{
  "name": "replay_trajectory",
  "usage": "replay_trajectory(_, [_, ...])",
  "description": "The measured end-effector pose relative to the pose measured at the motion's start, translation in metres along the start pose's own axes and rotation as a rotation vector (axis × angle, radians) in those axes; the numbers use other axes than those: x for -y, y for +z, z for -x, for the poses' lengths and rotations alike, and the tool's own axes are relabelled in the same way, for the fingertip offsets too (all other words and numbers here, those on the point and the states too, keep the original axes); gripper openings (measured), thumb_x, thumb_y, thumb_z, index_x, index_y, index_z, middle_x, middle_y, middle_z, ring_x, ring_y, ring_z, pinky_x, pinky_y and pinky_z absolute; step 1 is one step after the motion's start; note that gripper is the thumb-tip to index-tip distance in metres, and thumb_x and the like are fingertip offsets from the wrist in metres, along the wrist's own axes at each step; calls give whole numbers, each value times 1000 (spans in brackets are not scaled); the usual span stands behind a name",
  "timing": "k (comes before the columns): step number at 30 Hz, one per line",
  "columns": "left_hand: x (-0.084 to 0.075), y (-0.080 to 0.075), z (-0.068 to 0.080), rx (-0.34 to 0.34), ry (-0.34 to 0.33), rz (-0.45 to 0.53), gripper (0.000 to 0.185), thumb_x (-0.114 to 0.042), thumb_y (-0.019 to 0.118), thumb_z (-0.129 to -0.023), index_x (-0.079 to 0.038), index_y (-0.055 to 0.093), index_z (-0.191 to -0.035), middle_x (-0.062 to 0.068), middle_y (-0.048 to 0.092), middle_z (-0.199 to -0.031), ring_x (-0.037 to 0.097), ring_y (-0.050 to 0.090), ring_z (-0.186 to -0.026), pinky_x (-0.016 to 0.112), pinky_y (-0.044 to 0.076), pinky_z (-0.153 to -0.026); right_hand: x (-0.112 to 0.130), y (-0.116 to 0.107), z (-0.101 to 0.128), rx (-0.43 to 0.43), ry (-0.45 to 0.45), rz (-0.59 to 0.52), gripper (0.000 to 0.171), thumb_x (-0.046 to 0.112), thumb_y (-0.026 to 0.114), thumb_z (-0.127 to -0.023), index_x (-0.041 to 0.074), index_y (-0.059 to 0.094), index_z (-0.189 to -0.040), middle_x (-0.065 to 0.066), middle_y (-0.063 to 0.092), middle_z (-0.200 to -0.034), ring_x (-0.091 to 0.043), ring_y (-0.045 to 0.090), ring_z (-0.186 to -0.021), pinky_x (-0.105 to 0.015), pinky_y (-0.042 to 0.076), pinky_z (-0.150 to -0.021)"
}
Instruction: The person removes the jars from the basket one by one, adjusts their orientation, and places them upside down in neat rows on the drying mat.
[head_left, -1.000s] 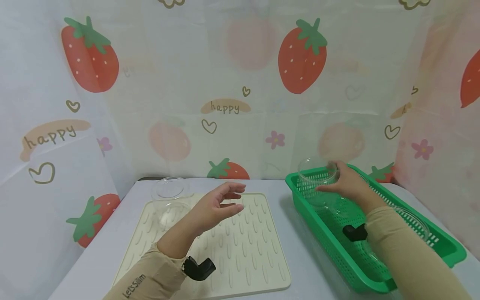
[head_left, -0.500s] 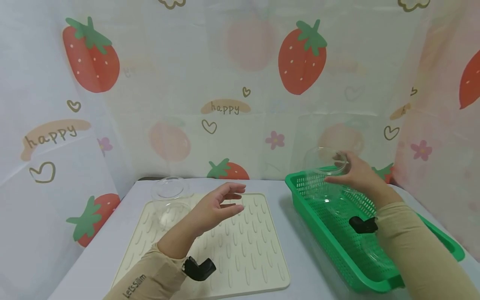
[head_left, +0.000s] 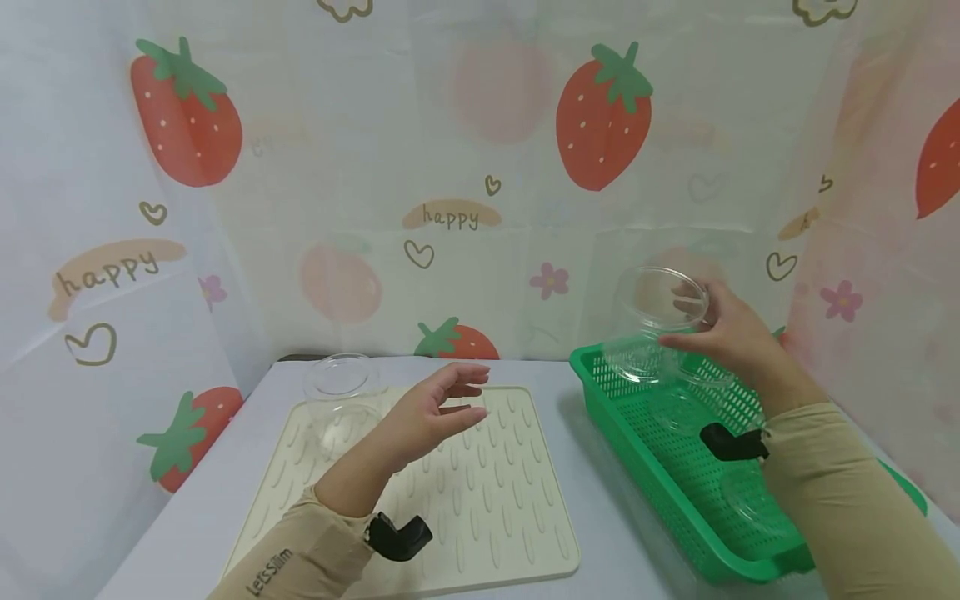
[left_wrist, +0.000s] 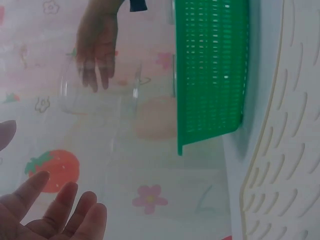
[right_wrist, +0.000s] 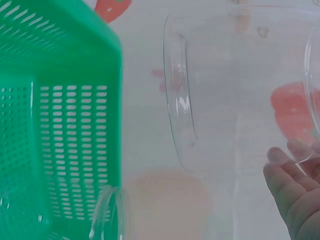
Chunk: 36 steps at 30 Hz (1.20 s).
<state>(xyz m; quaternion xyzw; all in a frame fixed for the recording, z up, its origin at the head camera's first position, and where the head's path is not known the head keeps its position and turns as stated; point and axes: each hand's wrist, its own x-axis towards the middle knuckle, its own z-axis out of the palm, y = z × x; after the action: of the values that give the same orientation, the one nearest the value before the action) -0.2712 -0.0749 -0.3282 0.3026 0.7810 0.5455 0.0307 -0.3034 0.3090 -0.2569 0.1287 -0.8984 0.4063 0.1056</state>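
My right hand (head_left: 731, 337) grips a clear, see-through cylindrical jar (head_left: 651, 327) by its side, fingers behind and thumb in front. It hangs above the far end of the green basket (head_left: 652, 482), slightly tilted. In the right wrist view the clear wall of this jar (right_wrist: 235, 90) stands apart from the basket rim (right_wrist: 116, 80). My left hand (head_left: 427, 419) hovers over the cream mat (head_left: 487, 508) with relaxed fingers and nothing in them. Another clear jar (head_left: 341, 408) stands at the mat's far left corner, behind that hand.
More clear containers lie in the basket, one (head_left: 678, 410) toward the far end and one (head_left: 750, 497) nearer; my right forearm partly hides them. White table (head_left: 600, 500) separates mat and basket. A printed curtain (head_left: 495, 283) stands behind.
My right hand has lifted the clear jar up out of the basket's far end and moved a little right. My left hand has stayed in place.
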Motion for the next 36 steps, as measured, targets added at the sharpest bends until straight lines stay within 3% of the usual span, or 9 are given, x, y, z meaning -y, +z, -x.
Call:
replay_trajectory(8, [-21,-1,8,-7,2,25,46,-10,59,-88,-11,44,-131,9,45,-132,28,45,-120,40,43,-94,21,10,0,27,-73,-41,77,20,76,-75,13,31,-137,-11,43,-136,-28,44,-122,-12,42,-80])
replay_trajectory(11, [-15,-3,7,-13,1,16,45,-12,60,-88,-15,45,-130,6,46,-131,25,46,-120,39,43,-94,31,17,-2,37,-114,-92,76,16,76,-75,11,32,-136,-11,44,-134,-27,43,-123,-11,41,-84])
replay_trajectory(16, [3,-9,4,-28,6,-7,46,-19,62,-88,-23,45,-130,1,46,-131,22,47,-119,38,44,-92,47,29,-5,57,-179,-159,75,14,76,-75,8,32,-136,-11,42,-135,-28,41,-125,-28,40,-97])
replay_trajectory(21, [7,-14,6,-49,3,-12,46,-24,63,-87,-23,45,-130,1,45,-132,24,47,-119,37,46,-91,58,43,-9,78,-202,-250,74,10,75,-75,8,33,-135,-10,42,-136,-29,40,-126,-37,36,-100])
replay_trajectory(32, [12,-33,16,-130,-8,6,49,-23,62,-88,-23,42,-132,1,42,-135,23,41,-124,40,43,-95,82,82,-18,121,-272,-443,75,6,74,-75,6,30,-136,-14,41,-136,-30,43,-123,-32,43,-94])
replay_trajectory(36, [13,-40,19,-155,-4,23,51,-21,61,-88,-17,40,-133,4,40,-137,24,41,-125,45,40,-96,92,98,-19,137,-296,-518,74,2,71,-76,5,28,-137,-16,40,-137,-30,40,-125,-34,42,-95])
